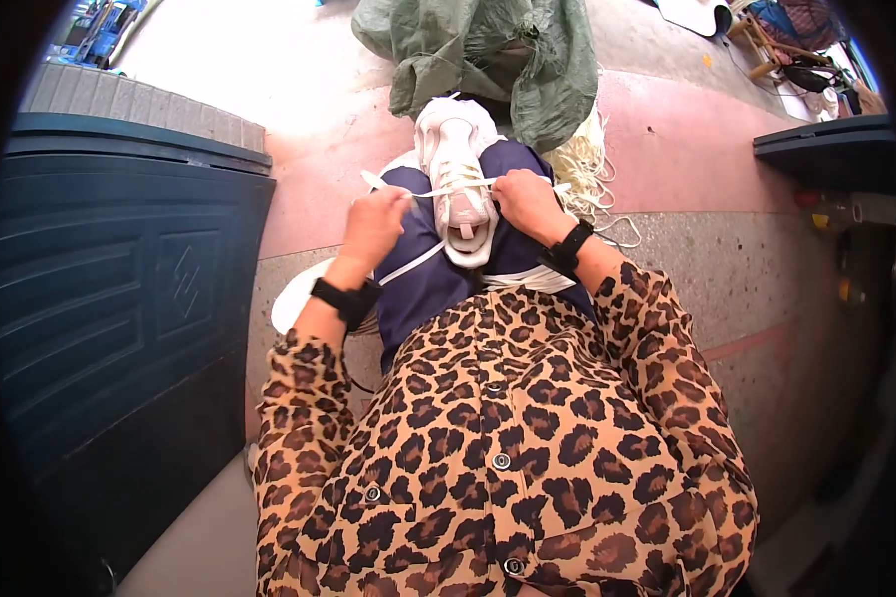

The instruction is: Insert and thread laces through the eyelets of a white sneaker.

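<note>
A white and pink sneaker (465, 214) rests between my thighs, its toe pointing away and its opening toward me. A flat white shoelace (433, 193) runs across its tongue from one hand to the other. To the left of the shoe, my left hand (376, 224) is closed in a pinch on the lace, with a loose end sticking out beyond the fingers. My right hand (530, 206) is closed on the lace close against the shoe's right side. Another strand of lace slants down over my left thigh. More white laces (528, 281) lie across my lap.
A crumpled green woven sack (488, 60) stands just beyond the shoe. A heap of cream-white laces (589, 164) spreads on the floor to its right. At left is a dark blue panelled door (129, 289); another dark panel (826, 149) juts in at right.
</note>
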A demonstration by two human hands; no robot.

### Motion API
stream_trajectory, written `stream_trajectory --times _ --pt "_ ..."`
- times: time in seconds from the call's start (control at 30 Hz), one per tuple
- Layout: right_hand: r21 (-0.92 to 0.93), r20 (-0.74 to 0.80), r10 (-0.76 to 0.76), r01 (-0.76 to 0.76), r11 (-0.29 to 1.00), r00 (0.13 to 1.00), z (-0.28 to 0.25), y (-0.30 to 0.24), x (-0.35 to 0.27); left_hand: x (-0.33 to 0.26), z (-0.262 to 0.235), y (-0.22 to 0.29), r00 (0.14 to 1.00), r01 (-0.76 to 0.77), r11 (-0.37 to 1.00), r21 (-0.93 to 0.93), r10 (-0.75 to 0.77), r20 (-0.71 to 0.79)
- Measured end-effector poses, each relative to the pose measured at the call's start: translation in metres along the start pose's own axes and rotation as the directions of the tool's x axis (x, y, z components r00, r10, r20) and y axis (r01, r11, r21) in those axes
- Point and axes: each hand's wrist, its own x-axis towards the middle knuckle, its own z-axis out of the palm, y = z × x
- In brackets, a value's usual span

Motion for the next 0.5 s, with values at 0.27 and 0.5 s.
stream_trajectory --times 0.27,0.5 --pt "-0.168 0.114 -0.192 0.209 0.963 0.975 -0.013 -0.007 -0.001 -0.005 0.045 0.000 0.970 -0.238 0.952 0.192 0.242 -0.001" --pt "-0.214 0.009 -0.239 0.235 0.948 0.971 0.000 -0.009 -0.004 -0.004 0.035 0.026 0.926 0.312 0.942 -0.126 -0.273 0.260"
